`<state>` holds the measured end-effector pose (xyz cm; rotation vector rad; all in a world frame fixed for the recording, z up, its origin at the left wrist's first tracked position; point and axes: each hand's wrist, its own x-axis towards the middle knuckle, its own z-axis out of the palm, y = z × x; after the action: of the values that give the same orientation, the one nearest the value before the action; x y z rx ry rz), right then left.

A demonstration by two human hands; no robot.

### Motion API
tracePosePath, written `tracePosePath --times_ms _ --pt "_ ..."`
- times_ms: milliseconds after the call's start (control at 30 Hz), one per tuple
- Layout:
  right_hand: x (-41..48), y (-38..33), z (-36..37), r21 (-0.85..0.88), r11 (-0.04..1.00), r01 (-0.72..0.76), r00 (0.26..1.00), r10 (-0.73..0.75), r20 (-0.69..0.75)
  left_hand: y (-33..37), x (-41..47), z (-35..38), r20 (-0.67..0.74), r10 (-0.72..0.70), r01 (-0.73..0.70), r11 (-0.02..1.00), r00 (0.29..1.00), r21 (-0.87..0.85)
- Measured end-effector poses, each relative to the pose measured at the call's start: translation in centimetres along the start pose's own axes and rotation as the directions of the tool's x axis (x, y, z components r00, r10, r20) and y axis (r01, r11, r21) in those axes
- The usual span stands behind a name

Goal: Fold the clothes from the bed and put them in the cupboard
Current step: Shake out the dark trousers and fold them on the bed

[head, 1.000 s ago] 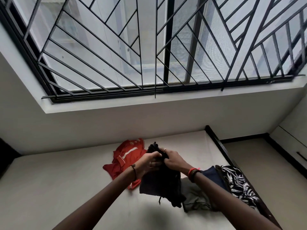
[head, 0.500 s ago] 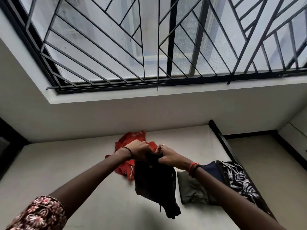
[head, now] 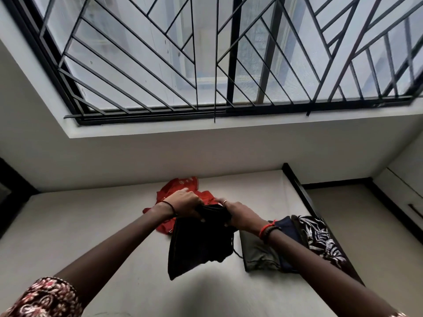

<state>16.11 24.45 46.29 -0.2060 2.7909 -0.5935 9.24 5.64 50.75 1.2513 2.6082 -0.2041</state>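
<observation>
I had both hands raised over the bed (head: 91, 229), holding a black garment (head: 199, 245) by its top edge. The left hand (head: 186, 203) had its fingers curled round the bunched left end of that edge. The right hand (head: 240, 213) gripped the right end, its fingers wrapped into the cloth, with a ring (head: 225, 202) on one of them. The two hands were close together, and the cloth between them was gathered into a thick roll. The rest of the garment hung down free above the mattress, with a thin cord trailing from its right side.

A red shirt (head: 180, 186) lay crumpled on the bed behind the left hand, partly hidden by it. To the right of the hanging garment, three pieces sat side by side near the bed's dark frame (head: 297, 186): an olive folded garment (head: 256, 252), then a navy one (head: 286, 227), then a black-and-white leaf-print one (head: 320, 239) at the edge. My right forearm crossed over the first two.

A thin black band (head: 170, 205) circled the left wrist, and red and dark bands (head: 267, 229) the right. A floral sleeve (head: 45, 298) showed at the lower left. A barred window (head: 229, 65) filled the wall above the bed.
</observation>
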Motion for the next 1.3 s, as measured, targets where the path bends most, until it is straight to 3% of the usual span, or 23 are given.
tracePosePath --times_ms 200,433,700,967,1100,1200,1300 --pt "-1.5 -1.5 1.1 0.009 0.994 0.105 0.984 -0.105 0.143 -0.8 -4.4 2.7 0.082 0.113 -0.1 0.983 0.99 -0.151" --pt "-3.9 -1.9 4.4 0.269 0.963 0.019 0.972 -0.081 0.219 -1.4 -6.9 5.7 0.187 0.257 -0.159 0.894 0.948 -0.419" --pt "-4.1 -0.4 5.2 0.282 0.958 -0.057 0.977 -0.005 0.213 -0.9 -4.4 7.1 0.212 0.281 -0.188 0.909 0.936 -0.372" --pt "-1.8 1.2 0.9 0.273 0.961 -0.032 0.998 0.014 0.069 -1.8 -1.3 5.2 -0.035 0.202 -0.204 0.947 0.979 -0.249" --pt "-1.5 2.0 1.4 0.226 0.974 0.008 1.0 -0.003 -0.023 -1.4 -1.8 6.3 -0.205 0.212 -0.259 0.937 0.955 -0.236" --pt "-2.1 2.8 6.2 0.143 0.987 0.066 0.996 -0.056 -0.074 -0.4 -3.0 10.9 -0.318 0.198 -0.302 0.896 0.927 -0.325" --pt "-3.4 4.4 16.4 0.099 0.99 0.102 0.987 -0.089 -0.13 1.1 -3.8 20.8 -0.369 0.202 -0.324 0.896 0.907 -0.304"
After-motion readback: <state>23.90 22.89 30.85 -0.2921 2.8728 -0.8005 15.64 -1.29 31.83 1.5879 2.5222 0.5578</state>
